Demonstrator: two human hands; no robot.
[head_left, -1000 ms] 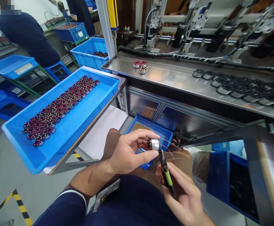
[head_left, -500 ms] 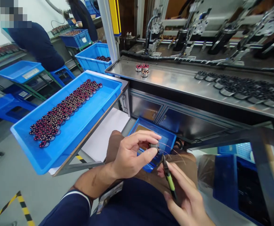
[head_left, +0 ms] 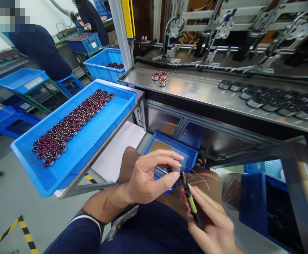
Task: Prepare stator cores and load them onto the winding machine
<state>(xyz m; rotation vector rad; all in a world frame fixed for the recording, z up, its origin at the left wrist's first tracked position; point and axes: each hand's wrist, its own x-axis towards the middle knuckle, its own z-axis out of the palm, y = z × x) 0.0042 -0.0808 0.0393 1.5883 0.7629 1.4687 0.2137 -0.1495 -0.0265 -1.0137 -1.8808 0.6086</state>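
Observation:
Above my lap, my left hand [head_left: 151, 174] pinches a small wound motor stator [head_left: 175, 169] between thumb and fingers. Thin copper wires [head_left: 200, 176] trail from it to the right. My right hand [head_left: 212, 218] is closed around cutting pliers [head_left: 190, 201] with black and green handles. The pliers' jaws are up at the right side of the stator, near the wires; whether they touch a wire I cannot tell. Part of the stator is hidden by my left fingers.
A blue tray [head_left: 122, 116] with rows of stators [head_left: 74, 120] stands at left. Three stators [head_left: 162, 82] and many black-topped ones [head_left: 272, 97] rest on the metal machine ledge [head_left: 196, 92]. A blue bin [head_left: 191, 148] sits below my hands. Two people work at far left.
The pliers' jaws have come up closer to the stator. My left hand has shifted slightly to the right with the stator.

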